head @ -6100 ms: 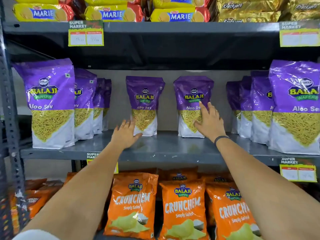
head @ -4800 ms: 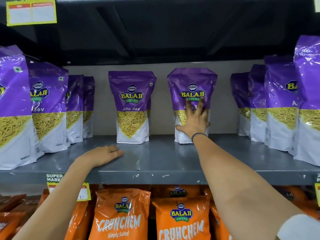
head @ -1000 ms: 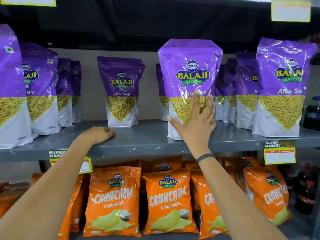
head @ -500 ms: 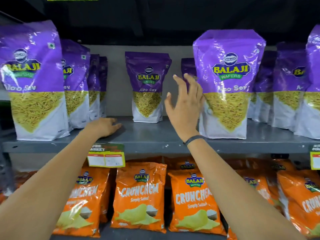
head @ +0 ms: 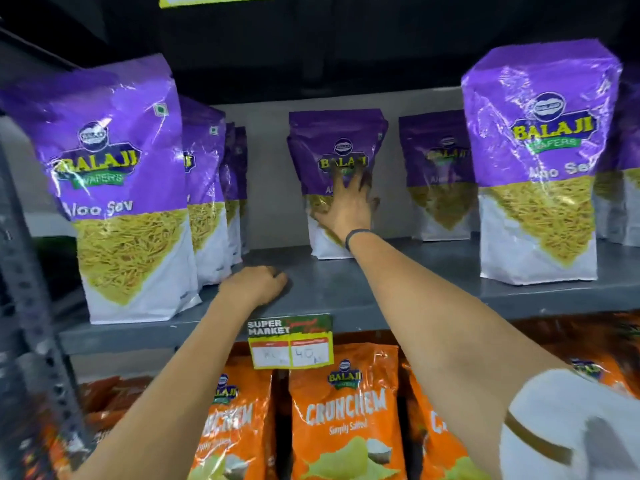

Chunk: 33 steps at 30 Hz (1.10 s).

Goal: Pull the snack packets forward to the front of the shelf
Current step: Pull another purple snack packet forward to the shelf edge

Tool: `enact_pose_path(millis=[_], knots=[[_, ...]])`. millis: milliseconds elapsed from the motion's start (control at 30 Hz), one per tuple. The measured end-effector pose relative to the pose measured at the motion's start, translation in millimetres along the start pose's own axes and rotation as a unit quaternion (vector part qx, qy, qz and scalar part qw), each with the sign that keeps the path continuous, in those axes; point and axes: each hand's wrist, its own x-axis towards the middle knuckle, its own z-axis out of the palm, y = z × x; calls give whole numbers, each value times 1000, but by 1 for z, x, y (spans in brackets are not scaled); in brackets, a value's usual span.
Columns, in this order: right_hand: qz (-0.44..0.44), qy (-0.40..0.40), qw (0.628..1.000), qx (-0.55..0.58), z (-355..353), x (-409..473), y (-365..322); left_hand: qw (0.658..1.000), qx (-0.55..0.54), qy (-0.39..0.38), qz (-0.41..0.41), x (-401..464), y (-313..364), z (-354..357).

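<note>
Right hand point(head: 346, 206) splayed flat on rear purple packet point(head: 337, 147) (no grasp); left hand point(head: 258, 284) clenched on shelf point(head: 398, 289).

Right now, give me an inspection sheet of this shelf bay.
Surface: grey metal shelf, bare at the middle front.
Job's things: purple Aloo Sev packet at the back; front right purple packet near the edge.
Clutter: nothing seen.
Hands: right hand spread flat on the back packet; left hand curled, resting on the shelf.
Cables: nothing seen.
Surroundings: orange Crunchem packets below; yellow price tag.
</note>
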Motion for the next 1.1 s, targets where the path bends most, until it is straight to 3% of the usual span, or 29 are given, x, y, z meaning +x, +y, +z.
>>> enact_pose_path(millis=[233, 367, 1100], knots=[[46, 5, 998, -44, 21, -2, -8, 1000, -20, 6, 12, 5, -4, 3], [83, -29, 996, -16, 29, -6, -2, 1000, -20, 7, 12, 5, -4, 3], [85, -34, 995, -37, 14, -14, -3, 1000, -20, 3, 5, 3, -3, 1]])
